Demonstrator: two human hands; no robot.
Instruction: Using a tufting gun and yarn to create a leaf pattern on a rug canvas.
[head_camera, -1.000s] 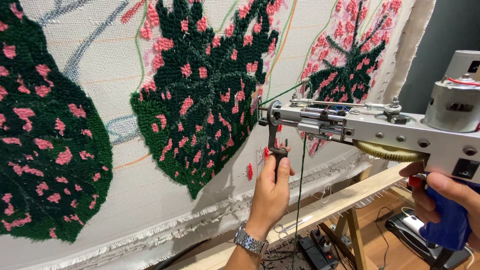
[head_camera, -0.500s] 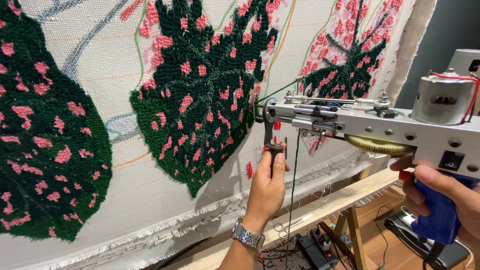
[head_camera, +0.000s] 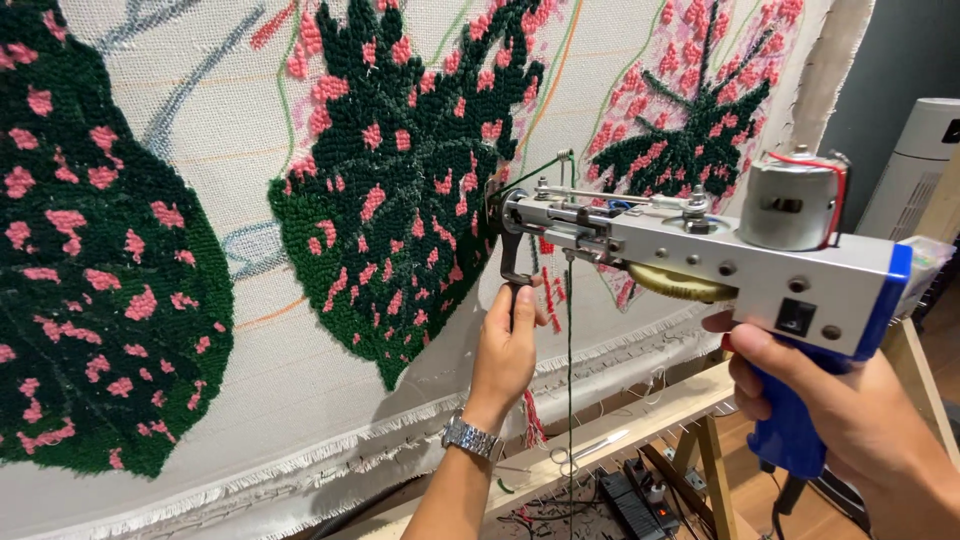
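Now my left hand has slid up and wraps the front handle of the tufting gun. My right hand squeezes its blue handle. The gun's tip has moved in and touches the dark green leaf on the cloth, ready to stitch.

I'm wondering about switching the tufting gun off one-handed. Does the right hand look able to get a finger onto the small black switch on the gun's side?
Probably yes. The right hand grips the blue handle just below the black switch, and its index finger already lies close under it with nothing between.
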